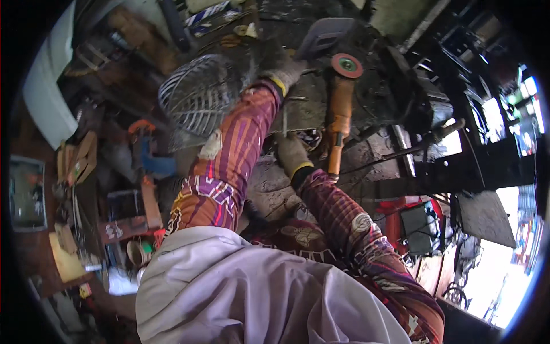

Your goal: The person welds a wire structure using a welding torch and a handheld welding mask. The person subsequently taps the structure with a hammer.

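Observation:
My right hand (293, 156), in a grey glove with a yellow cuff, is shut on the rear handle of an orange angle grinder (340, 112). The grinder points away from me, and its round reddish disc (346, 65) lies over a dirty metal workbench (309, 106). My left hand (285, 72), gloved the same way, reaches further out and rests on the bench beside a grey metal piece (323, 35); whether it grips anything I cannot tell. Both forearms wear purple and orange patterned sleeves.
A round wire fan guard (197, 94) lies left of my left arm. A blue and orange tool (150, 157) and cardboard scraps sit lower left. A red machine (413, 225) stands at the right, a long metal rod (427, 142) above it. White cloth (229, 286) fills the foreground.

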{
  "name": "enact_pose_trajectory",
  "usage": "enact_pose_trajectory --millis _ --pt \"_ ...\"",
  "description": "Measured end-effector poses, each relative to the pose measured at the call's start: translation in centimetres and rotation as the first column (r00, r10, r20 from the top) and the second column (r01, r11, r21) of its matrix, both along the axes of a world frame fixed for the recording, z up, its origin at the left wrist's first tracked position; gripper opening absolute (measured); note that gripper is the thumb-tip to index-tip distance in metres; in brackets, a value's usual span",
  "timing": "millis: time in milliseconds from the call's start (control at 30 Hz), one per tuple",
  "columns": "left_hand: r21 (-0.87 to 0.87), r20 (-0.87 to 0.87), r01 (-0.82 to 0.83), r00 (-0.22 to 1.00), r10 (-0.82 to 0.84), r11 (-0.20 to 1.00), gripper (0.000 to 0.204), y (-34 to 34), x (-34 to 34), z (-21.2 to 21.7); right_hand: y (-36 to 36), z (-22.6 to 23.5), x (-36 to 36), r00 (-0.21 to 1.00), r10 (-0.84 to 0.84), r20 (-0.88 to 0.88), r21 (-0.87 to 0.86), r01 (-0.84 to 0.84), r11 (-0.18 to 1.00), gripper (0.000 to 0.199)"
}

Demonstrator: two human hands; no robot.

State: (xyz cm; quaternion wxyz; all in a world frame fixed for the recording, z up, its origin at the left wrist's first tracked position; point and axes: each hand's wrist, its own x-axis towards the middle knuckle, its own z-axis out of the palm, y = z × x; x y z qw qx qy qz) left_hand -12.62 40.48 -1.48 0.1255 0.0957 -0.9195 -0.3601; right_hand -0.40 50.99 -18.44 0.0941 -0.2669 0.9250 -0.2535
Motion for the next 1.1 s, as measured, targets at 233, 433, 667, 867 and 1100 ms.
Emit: enact_pose_trajectory --millis 233,433,667,867,1100 --pt "0.031 -0.434 0.14 0.894 -0.113 0.99 0.045 -5.9 16.6 0.5 -0.6 -1.7 1.6 0.983 -0.182 0.033 -0.389 0.18 0.903 0.031" --pt "-0.201 -0.527 0.037 0.838 -0.14 0.979 0.051 -17.1 21.3 8.9 -1.1 9.5 8.9 0.846 -0.193 0.497 -0.699 0.523 0.488 0.023" --pt "-0.331 0.017 0.29 0.953 -0.302 0.898 0.066 -21.8 17.3 9.7 -1.6 8.9 12.6 0.82 -0.301 0.488 -0.546 0.555 0.627 0.025" --pt "0.017 -0.397 0.622 0.723 -0.566 0.783 0.045 -25.4 13.5 3.9 -6.3 9.2 17.4 0.892 -0.404 0.201 -0.349 0.45 0.822 0.027" --pt "-0.124 -0.5 0.548 0.685 -0.529 0.827 0.031 -25.3 13.4 3.2 -7.5 10.2 17.0 0.722 -0.425 0.546 -0.416 0.674 0.61 0.028"
